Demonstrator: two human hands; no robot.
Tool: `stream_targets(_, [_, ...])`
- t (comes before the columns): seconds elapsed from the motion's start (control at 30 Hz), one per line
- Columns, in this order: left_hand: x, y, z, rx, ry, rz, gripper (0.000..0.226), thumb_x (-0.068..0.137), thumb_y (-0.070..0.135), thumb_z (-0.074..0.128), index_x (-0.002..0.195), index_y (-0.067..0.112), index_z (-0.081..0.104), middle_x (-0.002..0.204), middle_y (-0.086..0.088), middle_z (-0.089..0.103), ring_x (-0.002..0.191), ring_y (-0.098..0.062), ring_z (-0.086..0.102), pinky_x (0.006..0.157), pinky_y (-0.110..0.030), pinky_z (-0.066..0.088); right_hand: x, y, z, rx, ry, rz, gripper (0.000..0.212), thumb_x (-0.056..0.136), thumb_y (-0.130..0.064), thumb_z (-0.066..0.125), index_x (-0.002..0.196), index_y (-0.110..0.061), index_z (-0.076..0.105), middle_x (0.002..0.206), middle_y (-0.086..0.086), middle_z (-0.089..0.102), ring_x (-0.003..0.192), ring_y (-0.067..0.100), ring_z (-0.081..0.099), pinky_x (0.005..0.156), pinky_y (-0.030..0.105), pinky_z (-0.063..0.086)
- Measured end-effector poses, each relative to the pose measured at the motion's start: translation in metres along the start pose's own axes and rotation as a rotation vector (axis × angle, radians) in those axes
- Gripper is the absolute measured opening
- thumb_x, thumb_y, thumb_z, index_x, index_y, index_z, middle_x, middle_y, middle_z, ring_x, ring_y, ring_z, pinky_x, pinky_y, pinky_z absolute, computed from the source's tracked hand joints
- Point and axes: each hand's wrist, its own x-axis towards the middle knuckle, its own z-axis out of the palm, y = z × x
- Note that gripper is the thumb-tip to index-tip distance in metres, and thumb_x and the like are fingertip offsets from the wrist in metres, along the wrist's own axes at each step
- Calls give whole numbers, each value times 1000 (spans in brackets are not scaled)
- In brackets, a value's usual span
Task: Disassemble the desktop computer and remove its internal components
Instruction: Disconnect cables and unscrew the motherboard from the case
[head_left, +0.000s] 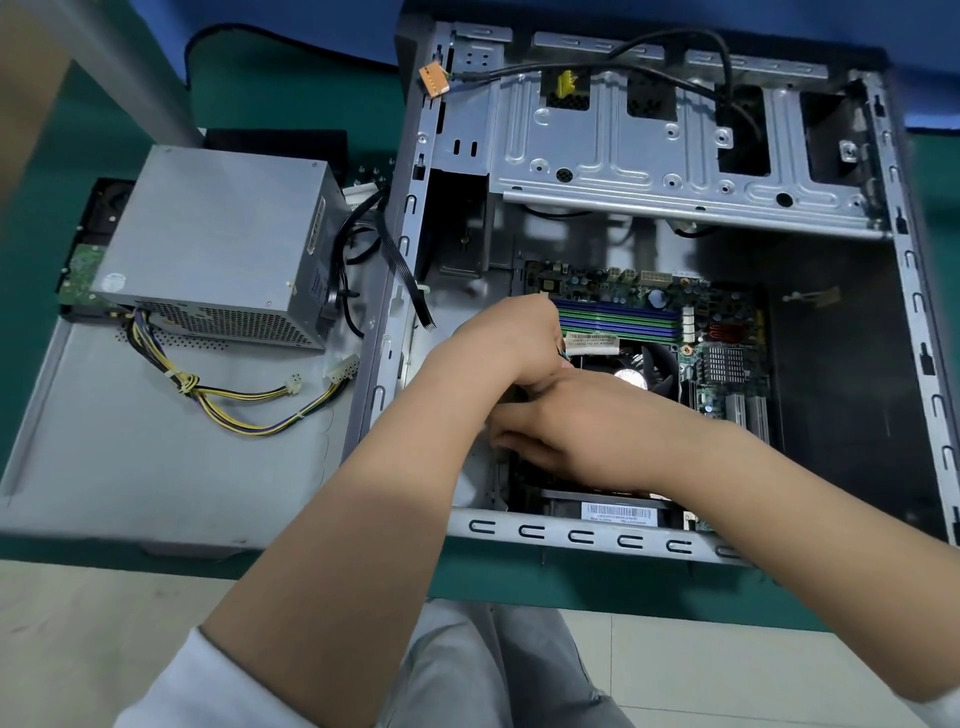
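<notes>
The desktop computer (675, 291) lies on its side on the green surface (311, 104), side panel off. Left of it, the power supply (218, 244) already sits out on the removed panel (130, 441), cables trailing. Inside, the motherboard (722, 338), memory sticks and fan remain. The left hand (509, 343) pinches small wires by the fan; the right hand (566, 431) reaches beneath it, its grip hidden.

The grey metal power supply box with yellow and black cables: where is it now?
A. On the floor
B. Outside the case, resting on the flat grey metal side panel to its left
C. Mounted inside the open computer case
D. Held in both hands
B: the grey metal power supply box sits on the flat grey metal side panel, left of the open computer case, and neither hand touches it.
</notes>
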Motion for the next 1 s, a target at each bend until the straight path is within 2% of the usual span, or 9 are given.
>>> stream_targets(0.17, [0, 0, -1, -10, 9, 9, 16, 90, 17, 61, 81, 5, 64, 76, -9, 52, 72, -24, 41, 63, -29, 37, -2, 0, -2, 135, 0, -38, 19, 86, -18, 51, 101, -22, 61, 93, -4, 65, 94, 18, 53, 93, 38, 40])
stream_targets(0.27, [2, -1, 1, 3, 6, 15, 14, 90, 17, 61, 82, 5, 65, 81, -10, 52, 73, -23, 40, 65, -30, 37, -2, 2, 0, 72, 42, -35, 16, 95, -25, 47, 100, -20, 61, 87, 1, 63, 91, 22, 51, 89, 39, 42])
stream_targets(0.33, [3, -1, 1, 16, 7, 10, 12, 90, 14, 59, 78, 11, 57, 81, -9, 47, 73, -22, 37, 64, -30, 33, -1, 2, 0, 70, 38, -17, 19, 97, -26, 45, 107, -22, 60, 90, 2, 64, 94, 22, 52, 90, 38, 41])
stream_targets(0.53, [3, -1, 1, 7, 2, 26, 13, 91, 21, 61, 82, 11, 59, 83, -9, 52, 74, -22, 40, 65, -29, 36, -2, 0, -3, 163, -35, -38, 30, 85, -12, 52, 110, -27, 61, 101, -5, 65, 101, 18, 54, 97, 37, 37])
stream_targets(0.63, [2, -1, 1, 11, 3, 24, 14, 91, 18, 60, 80, 11, 57, 82, -10, 51, 73, -23, 40, 63, -30, 35, -1, 1, -2, 126, 6, -48, 16, 92, -21, 50, 103, -21, 62, 94, 0, 65, 92, 21, 55, 91, 39, 41])
stream_targets(0.73, [1, 0, 1, 19, -4, 14, 20, 91, 19, 60, 75, 9, 54, 71, -8, 46, 66, -22, 38, 56, -28, 32, -1, 1, -1, 79, 29, -20, 22, 99, -32, 45, 104, -18, 61, 93, 4, 65, 90, 25, 54, 82, 34, 42])
stream_targets(0.83, [0, 1, 0, 11, -5, 6, 14, 91, 18, 61, 79, 10, 58, 67, -6, 45, 66, -22, 39, 57, -28, 32, -2, 3, 2, 139, 67, -12, 22, 94, -19, 51, 114, -17, 59, 99, 4, 64, 89, 20, 49, 75, 23, 32])
stream_targets(0.9, [-1, 1, -1, 1, -10, 6, 14, 90, 19, 61, 80, 10, 59, 67, -6, 45, 67, -22, 39, 57, -28, 32, -2, 3, 1, 200, 68, -2, 31, 87, -13, 55, 118, -17, 59, 92, -1, 61, 80, 9, 37, 71, 17, 28])
stream_targets(1.0, [-2, 1, -2, -7, -27, 4, 21, 90, 23, 63, 77, 8, 59, 69, -6, 46, 66, -21, 38, 57, -27, 33, -2, 3, 0, 186, 31, 10, 31, 87, -16, 56, 117, -22, 60, 95, -4, 62, 83, 11, 44, 78, 23, 39])
